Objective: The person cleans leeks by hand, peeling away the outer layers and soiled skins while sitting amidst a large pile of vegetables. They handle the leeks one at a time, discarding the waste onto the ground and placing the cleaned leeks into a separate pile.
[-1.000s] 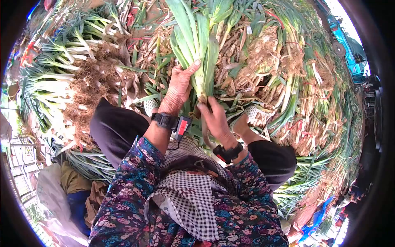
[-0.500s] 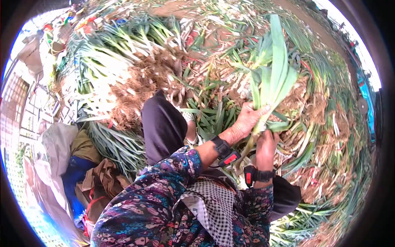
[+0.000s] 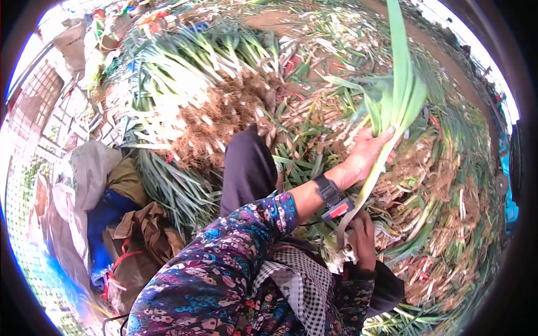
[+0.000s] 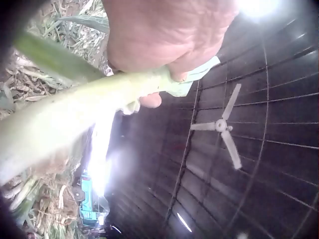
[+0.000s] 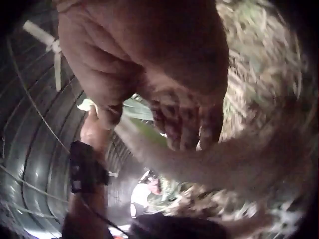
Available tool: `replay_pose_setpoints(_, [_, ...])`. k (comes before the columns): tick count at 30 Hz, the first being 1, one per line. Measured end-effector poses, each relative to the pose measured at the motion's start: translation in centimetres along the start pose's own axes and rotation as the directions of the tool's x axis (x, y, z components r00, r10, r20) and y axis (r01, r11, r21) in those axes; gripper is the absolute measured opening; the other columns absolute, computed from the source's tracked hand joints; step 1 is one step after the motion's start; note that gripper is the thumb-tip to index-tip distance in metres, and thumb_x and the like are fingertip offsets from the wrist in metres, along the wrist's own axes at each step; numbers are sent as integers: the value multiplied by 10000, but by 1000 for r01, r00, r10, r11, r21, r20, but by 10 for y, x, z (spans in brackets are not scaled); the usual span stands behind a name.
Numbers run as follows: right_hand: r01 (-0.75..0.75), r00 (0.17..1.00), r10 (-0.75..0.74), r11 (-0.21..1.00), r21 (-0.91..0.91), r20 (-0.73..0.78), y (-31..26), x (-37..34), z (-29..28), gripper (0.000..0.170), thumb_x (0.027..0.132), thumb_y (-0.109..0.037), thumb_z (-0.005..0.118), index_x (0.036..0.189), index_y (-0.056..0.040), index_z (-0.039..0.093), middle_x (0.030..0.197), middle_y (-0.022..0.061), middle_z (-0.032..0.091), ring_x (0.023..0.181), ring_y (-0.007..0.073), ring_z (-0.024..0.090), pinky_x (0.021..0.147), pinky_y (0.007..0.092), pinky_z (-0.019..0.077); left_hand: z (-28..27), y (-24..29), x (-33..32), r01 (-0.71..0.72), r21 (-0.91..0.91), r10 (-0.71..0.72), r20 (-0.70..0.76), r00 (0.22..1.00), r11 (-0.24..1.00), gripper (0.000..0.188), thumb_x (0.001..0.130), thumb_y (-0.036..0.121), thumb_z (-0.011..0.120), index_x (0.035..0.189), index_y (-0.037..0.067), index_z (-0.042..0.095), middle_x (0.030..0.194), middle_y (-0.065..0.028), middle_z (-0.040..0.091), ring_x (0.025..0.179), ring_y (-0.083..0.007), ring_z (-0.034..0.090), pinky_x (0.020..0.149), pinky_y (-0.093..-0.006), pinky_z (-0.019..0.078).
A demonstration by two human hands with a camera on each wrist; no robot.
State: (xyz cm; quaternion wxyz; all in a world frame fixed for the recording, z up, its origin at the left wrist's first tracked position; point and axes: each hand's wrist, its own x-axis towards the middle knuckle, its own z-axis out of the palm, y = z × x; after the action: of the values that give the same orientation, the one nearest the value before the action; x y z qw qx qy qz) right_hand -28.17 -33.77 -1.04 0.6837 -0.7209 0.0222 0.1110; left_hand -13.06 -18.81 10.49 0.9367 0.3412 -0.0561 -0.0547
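Ground (image 3: 274,21); leek (image 3: 375,178) in left grip (image 3: 366,154).

Head above; wrist views near hands (image 3: 364,157)

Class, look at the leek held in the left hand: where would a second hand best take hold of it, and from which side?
Probably the leek by its bare pale stem, below the left hand, coming from the person's right. It is slim and slanting there, easy to encircle; the leaves fan out loosely above, and the left forearm crowds the other side.
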Motion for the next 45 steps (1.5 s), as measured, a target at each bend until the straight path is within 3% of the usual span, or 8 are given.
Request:
replay_pose_setpoints(11, [236, 945, -219, 971, 42, -245, -13, 11, 68, 127, 959, -128, 542, 1026, -22, 521, 688, -21, 503, 560, 39, 450, 474, 211, 371, -15, -28, -38, 122, -307, -125, 12, 992, 944, 299, 990, 200, 478, 1178, -33, 494, 1010, -189, 626, 956, -296, 640, 878, -433, 532])
replay_pose_setpoints(16, [-169, 983, 114, 873, 458, 146, -53, -1, 58, 151, 959, -182, 540, 967, -33, 516, 651, 4, 504, 460, 56, 406, 410, 214, 305, -30, -21, -31, 351, -397, -379, 8, 925, 848, 282, 986, 199, 497, 1183, 0, 524, 978, -180, 667, 856, -243, 664, 733, -349, 559])
replay_pose_setpoints(23, [-394, 856, -25, 613, 684, 516, -65, -19, 49, 177, 949, -208, 522, 913, -40, 477, 538, -10, 398, 392, 50, 299, 373, 209, 226, -48, -33, -32, 210, -240, -173, 163, 971, 948, 275, 876, 303, 658, 907, 51, 553, 734, -29, 539, 617, -128, 489, 535, -228, 417])
replay_pose_setpoints(27, [-434, 843, -61, 512, 742, 535, -84, -20, 53, 172, 953, -195, 509, 888, -39, 472, 554, 5, 421, 383, 46, 292, 361, 207, 235, -62, -28, -54, 433, 129, -440, 459, 771, 892, 282, 846, 295, 680, 843, 60, 524, 684, 0, 476, 605, -88, 445, 516, -223, 376])
replay_pose_setpoints(32, [-207, 968, 118, 873, 442, 220, -85, -11, 53, 139, 981, -159, 485, 1008, -23, 486, 618, 21, 463, 414, 58, 334, 376, 208, 276, -93, -54, -69, 87, 666, -433, 374, 820, 741, 300, 876, 284, 676, 1014, 18, 647, 832, -6, 636, 805, -111, 567, 727, -260, 498])
replay_pose_setpoints(34, [-193, 975, 127, 890, 413, 182, -79, -11, 55, 152, 975, -169, 497, 1003, -21, 489, 638, 23, 485, 427, 60, 370, 383, 204, 294, -80, -46, -55, -69, 958, -19, 77, 997, 279, 297, 897, 263, 653, 1065, 19, 641, 897, -24, 662, 841, -122, 585, 769, -281, 501])
replay_pose_setpoints(37, [-156, 986, 130, 933, 325, 101, -62, -6, 57, 154, 965, -160, 517, 1000, -12, 494, 664, 20, 521, 451, 62, 433, 397, 204, 333, -47, -19, -45, -157, 364, 159, 25, 987, 918, 289, 923, 201, 628, 1128, 1, 585, 973, -72, 651, 890, -130, 617, 805, -295, 517])
replay_pose_setpoints(45, [150, 969, -171, 981, -121, -180, -26, -5, 62, 124, 921, -41, 550, 995, 34, 484, 636, 13, 469, 507, 75, 432, 459, 234, 358, -40, -27, -53, -235, 471, 193, 136, 972, 850, 181, 827, 17, 717, 854, 42, 540, 804, -3, 613, 736, -50, 571, 711, -211, 483])
